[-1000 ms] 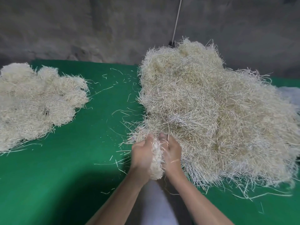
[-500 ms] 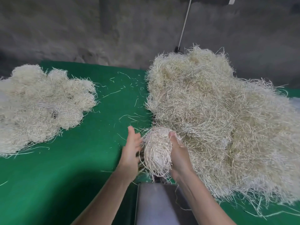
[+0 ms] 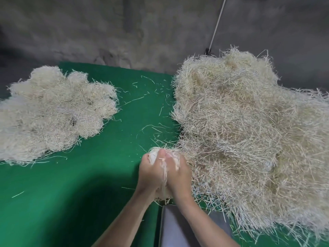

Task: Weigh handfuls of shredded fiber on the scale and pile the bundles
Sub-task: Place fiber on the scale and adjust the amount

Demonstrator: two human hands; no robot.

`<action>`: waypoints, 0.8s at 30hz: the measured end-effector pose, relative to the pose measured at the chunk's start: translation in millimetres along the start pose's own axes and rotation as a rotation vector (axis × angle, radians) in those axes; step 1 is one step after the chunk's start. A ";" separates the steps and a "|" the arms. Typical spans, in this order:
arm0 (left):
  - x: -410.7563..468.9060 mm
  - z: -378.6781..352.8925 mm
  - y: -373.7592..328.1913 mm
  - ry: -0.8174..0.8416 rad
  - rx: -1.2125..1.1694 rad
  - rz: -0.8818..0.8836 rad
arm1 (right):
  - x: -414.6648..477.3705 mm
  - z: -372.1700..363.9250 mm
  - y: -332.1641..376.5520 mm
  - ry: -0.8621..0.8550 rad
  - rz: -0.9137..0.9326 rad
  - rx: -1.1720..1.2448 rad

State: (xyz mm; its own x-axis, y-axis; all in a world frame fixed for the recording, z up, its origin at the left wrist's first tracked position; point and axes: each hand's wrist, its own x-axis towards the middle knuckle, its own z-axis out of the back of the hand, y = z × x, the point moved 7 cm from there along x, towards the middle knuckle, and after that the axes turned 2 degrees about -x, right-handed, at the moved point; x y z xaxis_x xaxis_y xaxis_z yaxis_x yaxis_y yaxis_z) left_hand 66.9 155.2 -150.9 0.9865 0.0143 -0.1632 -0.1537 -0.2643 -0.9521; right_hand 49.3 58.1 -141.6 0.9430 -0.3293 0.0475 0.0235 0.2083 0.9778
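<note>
Left hand (image 3: pixel 150 172), right hand (image 3: pixel 179 173): both curled tight round pale, compact handful of shredded fiber (image 3: pixel 156 152), just beyond grey metal scale tray (image 3: pixel 178 227) | risk: trailing strands snag large loose straw-coloured heap (image 3: pixel 249 131) right of tray, likely skewing the weight.

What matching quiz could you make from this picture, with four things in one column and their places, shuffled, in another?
Things:
1. big loose fiber heap
2. pile of fiber bundles
3. handful of fiber
4. grey tray

Places:
A. squeezed between the left hand and right hand
B. left side of the green cloth
C. right side of the green cloth
D. nearest edge, below the wrists

Pairs: 1-C, 2-B, 3-A, 4-D.
</note>
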 end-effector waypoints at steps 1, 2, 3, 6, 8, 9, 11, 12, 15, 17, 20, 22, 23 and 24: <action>1.1 1.4 -2.7 0.030 -0.059 0.021 | 4.2 -2.3 2.3 -0.007 -0.003 0.011; 2.1 5.5 -4.5 0.056 -0.136 0.035 | 9.6 -5.0 -0.4 -0.002 -0.021 0.029; 1.6 15.0 -3.9 0.042 -0.216 0.049 | 14.8 -8.2 -0.7 0.003 -0.038 0.048; -11.6 42.5 8.5 0.036 -0.380 0.083 | 26.3 -30.8 -0.4 0.080 -0.030 0.028; -15.8 50.6 16.2 0.061 -0.457 0.079 | 26.5 -56.0 4.6 0.172 0.010 0.000; -12.2 59.4 18.7 0.010 -0.458 0.070 | 25.6 -67.8 5.6 0.217 0.009 -0.011; 3.2 86.2 16.3 -0.143 -0.410 0.036 | 28.6 -92.5 5.3 0.330 -0.025 -0.011; 12.2 98.6 12.8 -0.196 -0.371 0.026 | 31.3 -103.9 0.3 0.394 -0.055 -0.012; 38.5 137.0 11.4 -0.290 -0.241 0.039 | 35.4 -136.7 -13.1 0.584 -0.176 0.110; 54.2 161.0 19.4 -0.343 -0.146 0.091 | 38.6 -155.7 -30.9 0.645 -0.219 0.060; 79.7 179.1 34.2 -0.324 -0.156 0.204 | 56.9 -181.9 -51.7 0.568 -0.138 -0.107; 100.6 181.6 38.7 -0.264 -0.229 0.277 | 75.2 -197.6 -57.3 0.467 -0.121 -0.148; 112.4 184.3 36.2 -0.247 -0.248 0.290 | 84.5 -207.1 -56.5 0.437 -0.125 -0.155; 127.7 192.3 31.8 -0.260 -0.242 0.278 | 93.0 -217.0 -60.5 0.450 -0.101 -0.165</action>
State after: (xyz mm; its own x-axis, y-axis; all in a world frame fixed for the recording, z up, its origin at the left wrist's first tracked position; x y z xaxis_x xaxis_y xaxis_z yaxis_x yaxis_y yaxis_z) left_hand 177.1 334.1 -251.7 0.8579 0.1441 -0.4931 -0.3627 -0.5099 -0.7800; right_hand 207.6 214.8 -240.7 0.9823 0.0676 -0.1745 0.1403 0.3511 0.9258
